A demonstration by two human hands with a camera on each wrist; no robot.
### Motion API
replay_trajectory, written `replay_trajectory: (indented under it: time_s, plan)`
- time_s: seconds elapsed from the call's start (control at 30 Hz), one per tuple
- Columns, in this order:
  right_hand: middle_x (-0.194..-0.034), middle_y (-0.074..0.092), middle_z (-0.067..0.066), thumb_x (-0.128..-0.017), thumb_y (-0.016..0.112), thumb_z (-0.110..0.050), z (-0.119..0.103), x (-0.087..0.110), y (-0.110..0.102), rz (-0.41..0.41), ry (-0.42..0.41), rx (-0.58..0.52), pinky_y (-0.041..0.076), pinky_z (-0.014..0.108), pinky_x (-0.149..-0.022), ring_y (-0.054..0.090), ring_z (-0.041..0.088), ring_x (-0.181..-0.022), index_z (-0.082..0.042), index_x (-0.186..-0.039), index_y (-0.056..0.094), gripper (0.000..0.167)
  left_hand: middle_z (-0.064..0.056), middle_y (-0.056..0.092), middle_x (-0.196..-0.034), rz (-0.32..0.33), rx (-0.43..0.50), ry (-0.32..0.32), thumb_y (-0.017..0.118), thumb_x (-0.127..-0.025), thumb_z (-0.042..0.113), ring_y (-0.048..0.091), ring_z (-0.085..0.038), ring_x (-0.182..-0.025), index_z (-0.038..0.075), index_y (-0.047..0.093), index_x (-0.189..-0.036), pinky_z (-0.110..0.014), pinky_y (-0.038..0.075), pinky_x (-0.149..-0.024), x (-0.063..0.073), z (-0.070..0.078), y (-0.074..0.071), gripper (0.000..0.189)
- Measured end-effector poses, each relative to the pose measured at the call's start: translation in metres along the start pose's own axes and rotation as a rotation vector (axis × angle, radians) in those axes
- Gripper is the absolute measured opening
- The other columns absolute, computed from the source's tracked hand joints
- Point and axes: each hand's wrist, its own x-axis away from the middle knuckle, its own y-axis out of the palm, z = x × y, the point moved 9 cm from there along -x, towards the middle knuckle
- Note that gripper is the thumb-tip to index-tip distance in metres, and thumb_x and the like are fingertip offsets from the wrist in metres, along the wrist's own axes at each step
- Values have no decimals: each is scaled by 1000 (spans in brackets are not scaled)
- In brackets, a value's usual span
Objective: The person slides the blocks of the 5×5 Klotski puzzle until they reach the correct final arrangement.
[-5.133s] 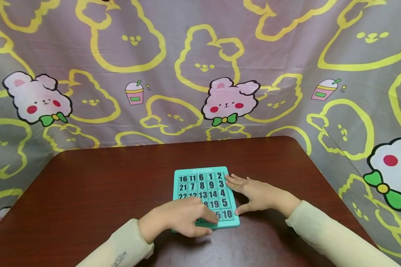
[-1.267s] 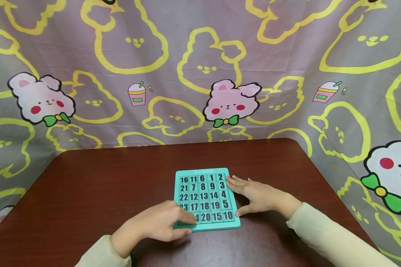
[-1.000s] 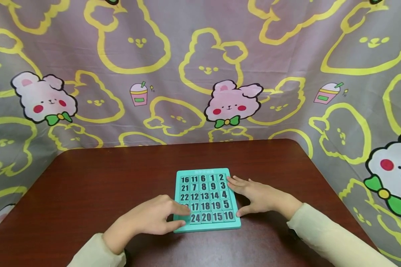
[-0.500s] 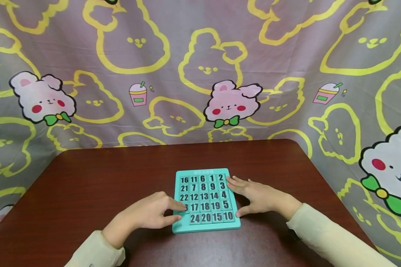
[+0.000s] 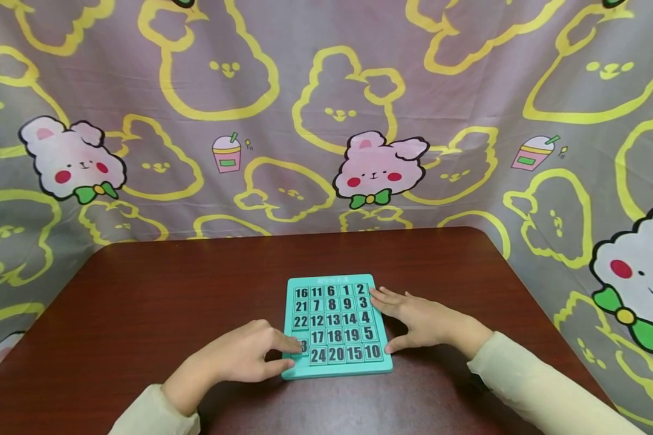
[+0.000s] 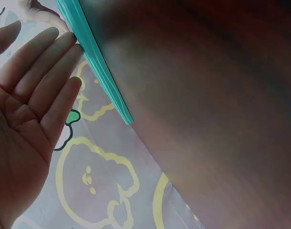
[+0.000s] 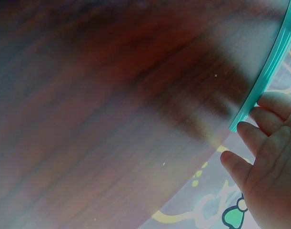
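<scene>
- The table [image 5: 196, 278] is dark reddish brown, smooth, with rounded far corners, and it has a pale shine at the near side.
- Behind the table, and also along both its sides, hangs a grey-pink cloth [image 5: 283, 36] with some soft folds.
- On this cloth I see yellow outlines [image 5: 588, 118] of animal heads, rabbit heads [image 5: 381, 166] with red cheeks and green bows, and pink drink cups [image 5: 227, 156] with straws.
- The teal number board [image 5: 354, 368] lies flat on the table, between the two hands of the person.
- Its far rim carries small pale writing, too faint for me to read.
- The black numbers on the tiles [image 5: 333, 320] can be read: first row 16, 11, 6, 1, 2; second 21, 7, 8, 9, 3; third 22, 12, 13, 14, 4.
- Nearer come 17, 18, 19, 5, and in the last row 24, 20, 15, 10.
- In the left column, one tile shows only a 3 beside the finger; it sits lower than 17 but higher than 24.
- The left hand [image 5: 245, 353] is open, a fingertip resting on this tile, and it grips nothing.
- The right hand [image 5: 421, 320] is also open, its fingers spread and touching the board's right edge.
- Both sleeves [image 5: 544, 380] are pale.
</scene>
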Motion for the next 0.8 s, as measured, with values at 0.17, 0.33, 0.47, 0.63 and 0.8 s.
replay_trajectory:
  time_s: [0.17,0.33,0.47,0.63,0.8]
  plan:
    - [-167,19,5,-81,70,-62,1,0,0,1,3,1,23,64,-117,17,30,-154,-10,-156,32,99,5,73,-115,-1,26,-8,65,-94,21,67,-1,-106,15,77,-113,-24,57,-86,2,3,2,24]
    - [-167,19,5,-81,70,-61,1,0,0,3,12,-4,24,64,-116,17,30,-154,-10,-156,32,98,7,74,-112,-12,27,-14,66,-93,22,66,3,-103,17,79,-110,-21,56,-84,3,6,4,21]
    - [-167,20,5,-81,71,-61,1,0,0,4,11,-2,24,64,-116,17,30,-154,-10,-156,32,99,8,74,-110,-5,25,2,67,-92,21,67,5,-100,17,79,-109,-18,56,-82,3,8,2,21]
    - [-166,21,4,-80,72,-60,0,0,1,9,2,3,24,63,-117,17,29,-154,-11,-156,32,98,5,75,-110,16,17,35,66,-93,18,68,0,-101,13,78,-111,-21,57,-83,3,8,-5,22]
    - [-166,20,5,-81,71,-60,1,0,0,14,-5,-6,24,64,-116,17,31,-154,-10,-156,32,98,3,75,-112,34,-3,11,65,-93,20,69,-6,-105,11,77,-114,-29,58,-87,1,-2,-12,25]
